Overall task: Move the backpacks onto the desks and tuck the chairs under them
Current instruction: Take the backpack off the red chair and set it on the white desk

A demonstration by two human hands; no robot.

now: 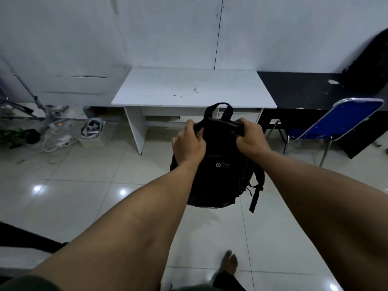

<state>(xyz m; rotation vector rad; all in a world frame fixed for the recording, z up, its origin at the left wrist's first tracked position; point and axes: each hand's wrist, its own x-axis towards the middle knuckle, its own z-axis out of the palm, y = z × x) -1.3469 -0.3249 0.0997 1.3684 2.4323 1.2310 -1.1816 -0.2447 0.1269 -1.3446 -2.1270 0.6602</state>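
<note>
Hands grip the black backpack (pixel 220 164) at frame centre, left hand (pixel 188 144) and right hand (pixel 251 135) both closed on its top, likely to keep it level. Beyond, upper centre, the white worktop (pixel 189 87) waits; a blue chair (pixel 344 120) stands untucked right.

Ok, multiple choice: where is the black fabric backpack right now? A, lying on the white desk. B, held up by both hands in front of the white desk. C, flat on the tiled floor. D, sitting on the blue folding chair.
B: the left hand and right hand both grip the top of the black fabric backpack, which hangs above the tiled floor, short of the white desk.
</note>
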